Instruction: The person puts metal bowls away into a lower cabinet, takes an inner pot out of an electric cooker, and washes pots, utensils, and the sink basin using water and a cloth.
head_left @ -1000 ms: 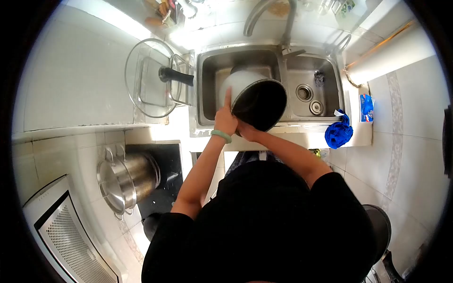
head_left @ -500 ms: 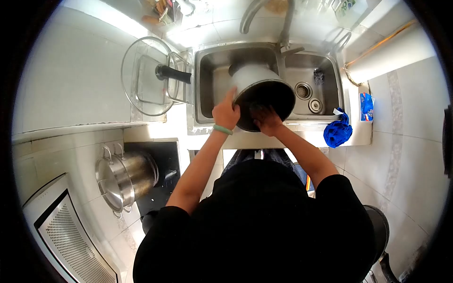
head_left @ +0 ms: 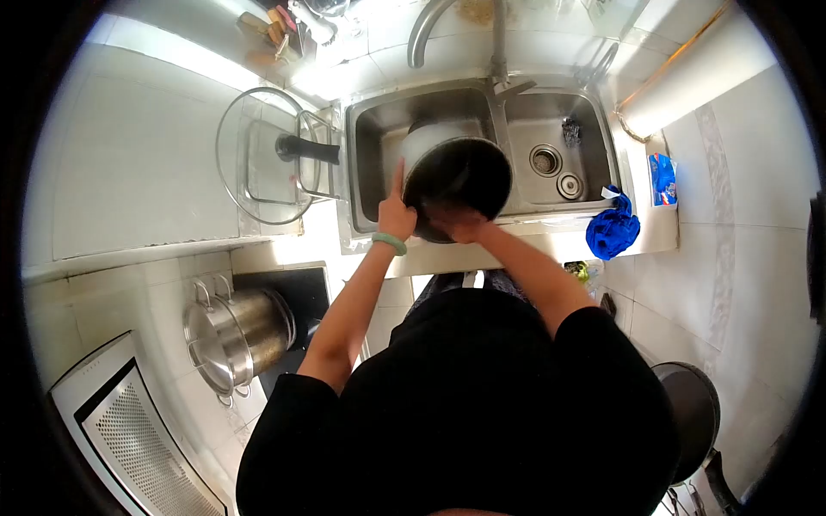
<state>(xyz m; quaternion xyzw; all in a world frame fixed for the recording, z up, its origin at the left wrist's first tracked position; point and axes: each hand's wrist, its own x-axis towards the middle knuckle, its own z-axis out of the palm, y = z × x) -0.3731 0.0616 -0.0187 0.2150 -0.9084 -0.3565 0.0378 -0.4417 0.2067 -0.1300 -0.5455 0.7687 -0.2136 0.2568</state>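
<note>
A deep pot (head_left: 469, 176) with a pale outside and a dark inside leans on its side in the left sink basin (head_left: 372, 150), its mouth turned toward me. My left hand (head_left: 397, 217), a green bangle at its wrist, is closed on the pot's left rim with the index finger stretched along the outer wall. Inside the mouth, near the lower rim, my right hand (head_left: 460, 224) is smeared by motion. Its fingers, and anything in them, cannot be made out.
A faucet (head_left: 497, 47) rises behind the basins. Left of the sink, a glass lid (head_left: 258, 129) stands in a rack. A blue cloth (head_left: 613, 232) hangs at the counter's right edge near a blue packet (head_left: 662, 179). A steel pot (head_left: 232, 335) stands on the black stove (head_left: 288, 279).
The view has shifted, so most things sit slightly differently. My right hand has moved within the pot toward its lower rim and is now blurred. My left hand keeps its hold.
</note>
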